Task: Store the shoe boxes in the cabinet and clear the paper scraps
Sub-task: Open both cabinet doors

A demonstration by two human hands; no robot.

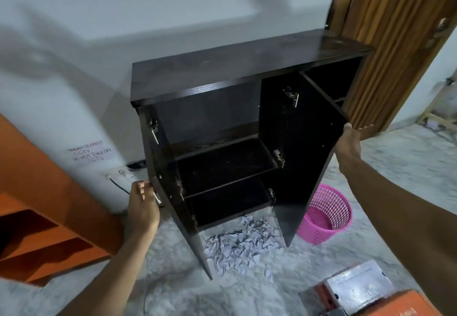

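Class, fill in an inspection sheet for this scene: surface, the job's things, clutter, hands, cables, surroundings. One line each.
Surface: pale marbled floor.
Job's things: dark cabinet, both doors open, shelves bare; shoe boxes on floor; paper scraps heaped before cabinet.
Clutter: pink basket behind right door.
Hands: left hand grips left door edge; right hand on right door.
Cables: black cable at wall socket.
Surroundings: white wall, wooden door, orange shelf.

Two bare forearms, no sleeves

Marbled floor [395,167] bears paper scraps [242,244], pink basket [329,214], shoe boxes [358,288].
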